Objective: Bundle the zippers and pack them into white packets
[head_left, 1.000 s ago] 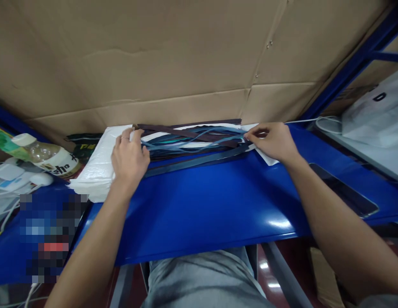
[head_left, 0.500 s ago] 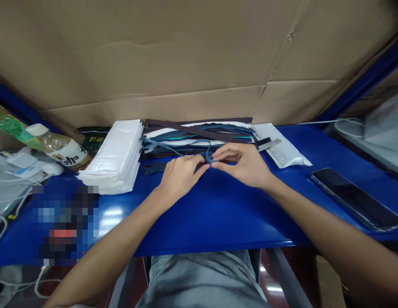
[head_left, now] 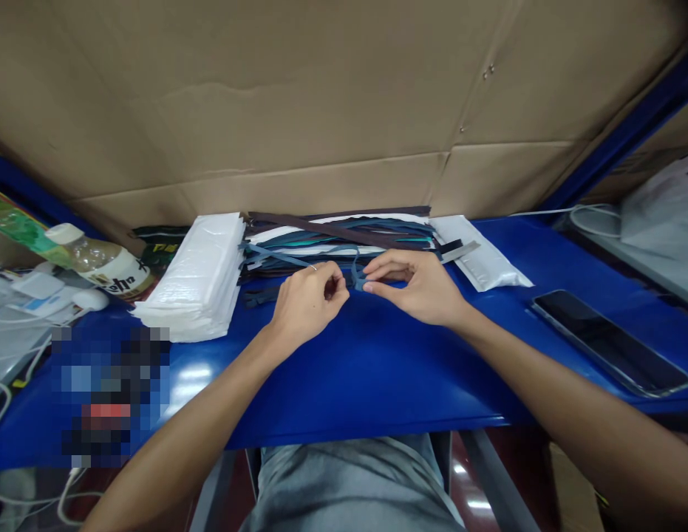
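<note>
A blue zipper is looped into a small coil above the blue table, its tail running left behind my left hand. My right hand pinches the coil between thumb and fingertips. Just left of it, my left hand is closed, thumb against curled fingers, at the zipper; the exact grip is partly hidden. Behind both hands lies a pile of zippers in dark brown, white, teal and navy. A dark zipper lies flat left of my left hand.
White padded envelopes are stacked on the left, beside a drink bottle and white cables. One white packet lies right of the pile. A phone rests on the right. Cardboard covers the back.
My left fingertips have moved slightly left, away from my right fingertips, so a small gap shows between the hands. My right hand still pinches the blue coil.
</note>
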The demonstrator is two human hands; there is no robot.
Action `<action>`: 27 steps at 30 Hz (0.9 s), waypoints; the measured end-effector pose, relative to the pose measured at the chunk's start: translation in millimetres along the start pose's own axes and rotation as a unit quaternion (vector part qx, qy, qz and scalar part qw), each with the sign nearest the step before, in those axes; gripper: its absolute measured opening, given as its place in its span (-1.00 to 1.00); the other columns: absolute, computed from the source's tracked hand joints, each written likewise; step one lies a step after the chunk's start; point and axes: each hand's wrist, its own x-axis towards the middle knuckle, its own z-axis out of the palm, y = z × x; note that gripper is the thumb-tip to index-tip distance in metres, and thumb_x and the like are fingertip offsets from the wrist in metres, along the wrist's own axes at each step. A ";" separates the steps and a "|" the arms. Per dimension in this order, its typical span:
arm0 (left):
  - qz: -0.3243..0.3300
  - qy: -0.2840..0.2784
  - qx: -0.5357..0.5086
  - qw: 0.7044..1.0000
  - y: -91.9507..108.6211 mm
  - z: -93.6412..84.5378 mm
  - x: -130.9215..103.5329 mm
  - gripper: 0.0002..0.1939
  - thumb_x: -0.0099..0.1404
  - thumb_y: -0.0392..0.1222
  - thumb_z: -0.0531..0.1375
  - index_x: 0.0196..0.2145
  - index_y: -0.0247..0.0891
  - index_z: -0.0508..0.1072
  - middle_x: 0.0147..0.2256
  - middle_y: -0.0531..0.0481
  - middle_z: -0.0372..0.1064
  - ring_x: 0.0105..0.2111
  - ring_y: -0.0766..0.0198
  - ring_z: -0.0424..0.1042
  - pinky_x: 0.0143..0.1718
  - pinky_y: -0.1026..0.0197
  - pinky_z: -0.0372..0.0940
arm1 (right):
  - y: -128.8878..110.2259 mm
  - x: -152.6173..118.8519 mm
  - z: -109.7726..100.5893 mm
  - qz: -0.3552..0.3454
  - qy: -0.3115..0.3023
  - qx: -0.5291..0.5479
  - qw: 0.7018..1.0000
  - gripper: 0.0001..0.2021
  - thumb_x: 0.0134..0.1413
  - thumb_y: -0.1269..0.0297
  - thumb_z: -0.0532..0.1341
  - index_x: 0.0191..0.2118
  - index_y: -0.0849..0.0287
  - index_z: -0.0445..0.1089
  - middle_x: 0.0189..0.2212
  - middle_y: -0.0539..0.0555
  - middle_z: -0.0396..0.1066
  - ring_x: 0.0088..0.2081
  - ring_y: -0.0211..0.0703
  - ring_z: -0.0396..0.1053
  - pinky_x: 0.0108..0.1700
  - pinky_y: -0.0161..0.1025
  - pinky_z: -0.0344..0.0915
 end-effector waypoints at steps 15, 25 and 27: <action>0.046 -0.033 -0.135 0.989 0.2 -0.9 -0.4 -0.80 0.54 -0.12 0.21 -0.21 -0.18 0.60 -0.31 0.02 0.64 -0.36 0.23 0.56 -0.33 0.22 0.33 | 1.2 -0.6 -2.2 -0.011 -0.015 0.004 1.000 -0.73 0.16 0.09 0.53 -0.09 0.08 0.65 -0.14 0.11 0.69 -0.11 0.07 0.69 0.05 0.00 0.64; -0.060 0.052 0.051 0.996 -17.9 -45.7 9.9 -0.80 0.43 -0.05 0.26 -0.32 -0.14 0.59 -0.41 -0.02 0.58 -0.41 0.15 0.51 -0.32 0.12 0.34 | -12.1 10.8 -45.2 0.054 0.099 -0.119 0.986 -0.70 0.07 0.02 0.54 -0.17 0.08 0.65 -0.26 0.15 0.70 -0.20 0.18 0.69 -0.20 0.00 0.63; -0.105 0.048 0.124 0.986 -31.9 -68.7 11.3 -0.81 0.40 -0.04 0.26 -0.32 -0.14 0.59 -0.39 -0.08 0.58 -0.32 0.05 0.54 -0.23 0.04 0.37 | -7.5 11.9 -74.5 0.088 0.127 -0.184 0.971 -0.73 0.06 0.08 0.53 -0.15 0.06 0.66 -0.26 0.16 0.69 -0.17 0.20 0.68 -0.20 -0.01 0.58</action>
